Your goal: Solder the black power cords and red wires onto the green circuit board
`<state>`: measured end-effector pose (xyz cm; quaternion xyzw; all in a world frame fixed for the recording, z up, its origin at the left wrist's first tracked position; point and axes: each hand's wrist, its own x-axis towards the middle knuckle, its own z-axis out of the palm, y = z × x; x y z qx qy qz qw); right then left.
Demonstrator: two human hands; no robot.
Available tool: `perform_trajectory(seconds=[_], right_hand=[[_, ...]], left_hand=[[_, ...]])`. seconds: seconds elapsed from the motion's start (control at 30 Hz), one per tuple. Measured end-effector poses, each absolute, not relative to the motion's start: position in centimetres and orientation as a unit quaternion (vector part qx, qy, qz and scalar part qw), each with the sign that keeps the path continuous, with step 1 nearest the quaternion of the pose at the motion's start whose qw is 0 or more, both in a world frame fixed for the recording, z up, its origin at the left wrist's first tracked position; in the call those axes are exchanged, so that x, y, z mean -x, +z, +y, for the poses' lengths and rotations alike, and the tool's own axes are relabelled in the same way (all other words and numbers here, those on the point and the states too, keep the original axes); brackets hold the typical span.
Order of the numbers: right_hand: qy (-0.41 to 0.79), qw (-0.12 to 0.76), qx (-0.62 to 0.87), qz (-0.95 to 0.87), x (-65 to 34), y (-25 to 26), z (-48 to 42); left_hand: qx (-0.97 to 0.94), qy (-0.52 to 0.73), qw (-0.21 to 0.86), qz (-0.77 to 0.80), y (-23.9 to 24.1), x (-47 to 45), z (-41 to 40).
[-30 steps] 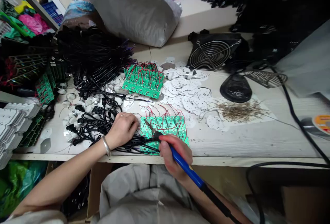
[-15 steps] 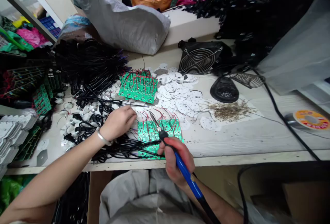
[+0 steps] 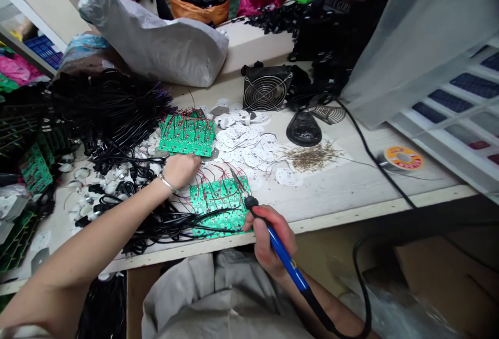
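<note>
My right hand point(image 3: 273, 235) is closed around the blue handle of a soldering iron point(image 3: 286, 258). Its metal tip points away from me, over the right part of a green circuit board panel point(image 3: 216, 198) with red and black wires. Black cables point(image 3: 167, 224) lie across that panel's left and lower side. My left hand point(image 3: 181, 170) has its fingers curled at the near edge of a second green panel point(image 3: 187, 136), which carries many thin wires. What those fingertips hold, if anything, is hidden.
White disc-shaped pieces point(image 3: 249, 144) are heaped at mid-table. Behind them stand a fan with a wire guard point(image 3: 267, 92) and a soldering iron stand point(image 3: 304, 131). A solder spool point(image 3: 403, 158) lies at right. Bundled black cables point(image 3: 105, 105) and a grey sack point(image 3: 163, 48) occupy the left; a person sits beyond.
The camera view has turned to the right. My left hand has moved forward, closer to the near edge of the upper panel. The soldering iron stays over the lower panel.
</note>
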<state>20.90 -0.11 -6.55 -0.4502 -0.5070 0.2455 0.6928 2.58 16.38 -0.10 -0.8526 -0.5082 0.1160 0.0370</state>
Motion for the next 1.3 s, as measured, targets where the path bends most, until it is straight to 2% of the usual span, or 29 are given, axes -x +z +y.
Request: perform_trajectory(seconds=[0.17, 0.23, 0.4, 0.47, 0.53, 0.7, 0.8, 1.0, 1.3], right_hand=[[0.242, 0.69, 0.447, -0.515, -21.1, -7.0, -0.2], [0.237, 0.694, 0.448, -0.512, -21.2, -7.1, -0.2], [0.225, 0.693, 0.44, -0.525, -21.4, -7.0, -0.1], [0.225, 0.692, 0.432, -0.533, -21.4, -6.8, 0.0], [0.227, 0.693, 0.423, -0.538, -21.5, -6.6, 0.0], [0.236, 0.697, 0.41, -0.538, -21.5, -6.2, -0.1], [0.235, 0.698, 0.416, -0.534, -21.5, -6.4, -0.3], [0.237, 0.695, 0.421, -0.533, -21.4, -6.5, -0.4], [0.25, 0.661, 0.438, -0.556, -20.9, -6.1, -0.1]], left_hand=[[0.851, 0.087, 0.03, -0.517, 0.4, -2.2, 16.1], [0.848, 0.036, 0.015, -0.528, 1.2, -1.4, 15.8], [0.769, -0.239, -0.2, -0.558, 3.6, 0.8, 14.0], [0.757, -0.264, -0.213, -0.558, 4.2, 0.6, 12.5], [0.795, -0.228, -0.192, -0.528, 4.3, -0.3, 10.8], [0.903, -0.049, -0.183, -0.386, 2.8, -2.4, 8.2], [0.908, 0.008, -0.183, -0.378, 2.3, -2.5, 8.1], [0.873, 0.042, -0.133, -0.467, 2.5, -1.6, 8.3], [0.823, 0.02, -0.155, -0.546, 1.8, -1.1, 8.3]])
